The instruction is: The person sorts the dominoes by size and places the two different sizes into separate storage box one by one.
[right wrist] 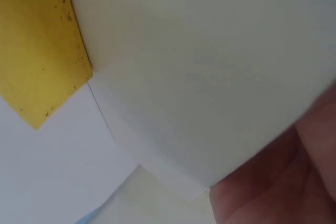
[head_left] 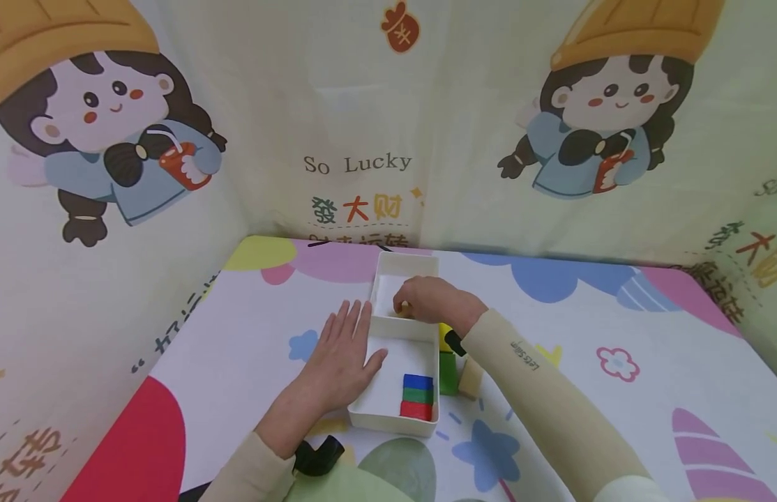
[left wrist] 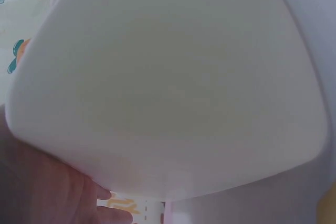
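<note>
My left hand (head_left: 344, 359) lies with straight fingers along the left rim of the near white box (head_left: 391, 422). Inside that box, a blue block (head_left: 418, 381), a green block (head_left: 418, 395) and a red block (head_left: 416, 410) sit in a row at the front right corner. Over the far white box (head_left: 409, 263), my right hand (head_left: 435, 298) pinches a small wood-coloured piece (head_left: 404, 307), mostly hidden by the fingers. In the left wrist view, the box wall (left wrist: 168, 87) hides most of the left hand; the right wrist view shows a white wall (right wrist: 199, 77) and curled right fingers.
Right of the near box stand a yellow block (head_left: 446, 336), a larger green block (head_left: 448, 374) and a plain wooden block (head_left: 471, 378). The table (head_left: 552, 418) has a colourful printed cover. Printed curtains (head_left: 489, 209) enclose its back and sides.
</note>
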`<state>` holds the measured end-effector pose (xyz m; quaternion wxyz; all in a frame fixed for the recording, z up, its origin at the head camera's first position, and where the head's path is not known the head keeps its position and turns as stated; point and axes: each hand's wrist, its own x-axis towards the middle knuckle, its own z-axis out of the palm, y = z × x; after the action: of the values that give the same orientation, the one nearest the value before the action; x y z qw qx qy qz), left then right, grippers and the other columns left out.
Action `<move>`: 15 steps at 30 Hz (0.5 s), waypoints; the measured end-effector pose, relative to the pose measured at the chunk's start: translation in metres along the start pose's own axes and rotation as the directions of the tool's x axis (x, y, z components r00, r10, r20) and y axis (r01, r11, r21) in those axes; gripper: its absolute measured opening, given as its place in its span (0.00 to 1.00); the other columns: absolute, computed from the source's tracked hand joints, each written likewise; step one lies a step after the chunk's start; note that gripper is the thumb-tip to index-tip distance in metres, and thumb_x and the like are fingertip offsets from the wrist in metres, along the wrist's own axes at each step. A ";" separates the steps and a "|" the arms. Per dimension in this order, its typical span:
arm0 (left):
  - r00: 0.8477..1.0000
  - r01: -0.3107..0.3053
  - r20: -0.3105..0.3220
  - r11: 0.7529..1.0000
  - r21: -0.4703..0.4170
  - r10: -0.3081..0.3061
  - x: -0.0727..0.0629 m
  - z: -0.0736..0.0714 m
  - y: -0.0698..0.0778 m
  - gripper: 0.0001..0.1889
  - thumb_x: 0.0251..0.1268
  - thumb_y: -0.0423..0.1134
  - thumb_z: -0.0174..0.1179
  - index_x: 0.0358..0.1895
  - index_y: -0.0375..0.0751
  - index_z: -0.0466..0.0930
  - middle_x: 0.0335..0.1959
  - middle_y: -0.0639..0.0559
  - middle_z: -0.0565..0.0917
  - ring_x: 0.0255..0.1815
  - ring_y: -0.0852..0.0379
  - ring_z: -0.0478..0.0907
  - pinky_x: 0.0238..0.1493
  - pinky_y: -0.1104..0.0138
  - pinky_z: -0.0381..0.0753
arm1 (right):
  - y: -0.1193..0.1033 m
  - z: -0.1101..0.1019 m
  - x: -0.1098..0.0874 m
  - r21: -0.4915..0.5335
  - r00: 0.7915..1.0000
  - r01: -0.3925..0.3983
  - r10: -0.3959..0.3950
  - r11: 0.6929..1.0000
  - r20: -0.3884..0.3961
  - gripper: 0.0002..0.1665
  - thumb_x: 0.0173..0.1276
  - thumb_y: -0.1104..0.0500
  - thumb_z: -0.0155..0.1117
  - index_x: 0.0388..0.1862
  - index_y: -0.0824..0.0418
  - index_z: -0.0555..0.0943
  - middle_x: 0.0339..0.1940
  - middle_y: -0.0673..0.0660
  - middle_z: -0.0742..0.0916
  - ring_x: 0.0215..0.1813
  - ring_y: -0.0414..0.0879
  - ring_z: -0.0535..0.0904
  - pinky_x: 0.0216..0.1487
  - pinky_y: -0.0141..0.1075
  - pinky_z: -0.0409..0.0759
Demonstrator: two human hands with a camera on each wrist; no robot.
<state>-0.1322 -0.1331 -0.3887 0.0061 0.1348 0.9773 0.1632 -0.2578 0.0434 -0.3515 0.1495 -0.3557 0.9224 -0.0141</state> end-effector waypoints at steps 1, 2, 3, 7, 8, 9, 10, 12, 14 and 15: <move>1.000 0.000 0.000 1.000 0.000 0.000 0.000 0.000 0.000 0.43 0.74 0.58 0.47 0.80 0.36 0.42 0.81 0.37 0.49 0.83 0.39 0.39 0.80 0.44 0.43 | 0.000 0.000 -0.001 -0.001 1.000 -0.003 0.003 1.000 0.005 0.14 0.69 0.61 0.66 0.51 0.52 0.87 0.52 0.53 0.88 0.50 0.47 0.82 0.62 0.40 0.80; 1.000 0.000 -0.002 1.000 0.001 0.000 0.001 0.001 0.001 0.43 0.74 0.58 0.48 0.80 0.36 0.42 0.81 0.37 0.49 0.83 0.39 0.39 0.80 0.44 0.43 | 0.000 -0.001 -0.002 -0.005 1.000 -0.003 0.003 1.000 0.006 0.15 0.68 0.62 0.66 0.52 0.52 0.87 0.53 0.54 0.88 0.51 0.48 0.82 0.63 0.41 0.80; 1.000 0.000 -0.004 1.000 0.001 0.000 0.001 0.001 0.001 0.43 0.74 0.58 0.48 0.80 0.36 0.42 0.81 0.37 0.49 0.83 0.39 0.39 0.80 0.44 0.43 | 0.000 -0.001 -0.004 -0.008 1.000 -0.003 0.003 1.000 0.005 0.16 0.68 0.63 0.66 0.53 0.52 0.87 0.54 0.54 0.88 0.53 0.48 0.82 0.63 0.41 0.80; 1.000 -0.001 -0.010 1.000 0.008 0.001 0.001 0.001 0.000 0.43 0.74 0.58 0.48 0.80 0.36 0.42 0.81 0.37 0.50 0.83 0.39 0.39 0.80 0.44 0.43 | -0.002 -0.002 -0.009 -0.021 1.000 0.018 -0.018 1.000 -0.016 0.20 0.66 0.66 0.66 0.56 0.51 0.86 0.56 0.55 0.86 0.57 0.50 0.81 0.63 0.41 0.79; 1.000 -0.001 -0.008 1.000 0.009 0.001 0.001 0.001 0.000 0.43 0.74 0.58 0.48 0.80 0.36 0.42 0.81 0.37 0.49 0.83 0.39 0.39 0.80 0.44 0.43 | -0.002 -0.002 -0.011 -0.022 0.999 0.023 -0.024 0.999 -0.031 0.21 0.66 0.66 0.66 0.57 0.51 0.86 0.56 0.56 0.86 0.57 0.50 0.81 0.63 0.41 0.80; 1.000 -0.002 -0.004 1.000 0.008 0.002 0.001 0.001 0.000 0.43 0.74 0.58 0.48 0.80 0.36 0.42 0.81 0.37 0.49 0.83 0.39 0.39 0.80 0.44 0.43 | -0.001 -0.002 -0.012 -0.019 0.998 0.026 -0.027 0.999 -0.051 0.22 0.66 0.67 0.66 0.57 0.51 0.85 0.55 0.57 0.86 0.56 0.50 0.82 0.62 0.41 0.80; 1.000 -0.004 -0.001 1.000 0.008 0.004 0.001 0.001 0.000 0.43 0.74 0.58 0.48 0.80 0.36 0.42 0.81 0.37 0.49 0.83 0.39 0.39 0.80 0.44 0.43 | -0.001 -0.002 -0.015 -0.015 0.997 0.030 -0.031 0.999 -0.077 0.22 0.66 0.67 0.66 0.57 0.52 0.85 0.55 0.57 0.86 0.55 0.51 0.82 0.61 0.41 0.81; 1.000 -0.003 0.002 1.000 0.003 0.003 0.001 0.001 -0.001 0.43 0.74 0.57 0.48 0.80 0.36 0.42 0.81 0.37 0.49 0.83 0.38 0.39 0.80 0.43 0.43 | 0.001 -0.002 -0.019 -0.005 0.990 0.039 -0.039 0.999 -0.138 0.21 0.67 0.68 0.66 0.57 0.53 0.85 0.53 0.58 0.85 0.53 0.50 0.82 0.59 0.41 0.82; 1.000 0.000 0.006 1.000 0.001 0.000 0.001 0.001 0.000 0.43 0.74 0.57 0.48 0.80 0.35 0.42 0.81 0.37 0.48 0.83 0.38 0.39 0.80 0.44 0.43 | 0.002 -0.001 -0.026 0.013 0.980 0.046 -0.043 0.999 -0.194 0.20 0.68 0.68 0.64 0.56 0.55 0.85 0.52 0.58 0.85 0.51 0.50 0.82 0.57 0.40 0.83; 1.000 0.001 0.006 1.000 0.000 -0.001 0.001 0.002 0.000 0.43 0.74 0.57 0.48 0.80 0.35 0.42 0.81 0.37 0.48 0.83 0.38 0.39 0.80 0.44 0.43 | 0.003 -0.001 -0.029 0.023 0.974 0.051 -0.045 0.998 -0.221 0.19 0.68 0.69 0.63 0.55 0.55 0.85 0.51 0.58 0.84 0.51 0.50 0.82 0.57 0.40 0.83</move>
<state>-0.1332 -0.1324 -0.3902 0.0090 0.1349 0.9774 0.1626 -0.2395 0.0651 -0.3435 0.0509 -0.3720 0.9242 -0.0702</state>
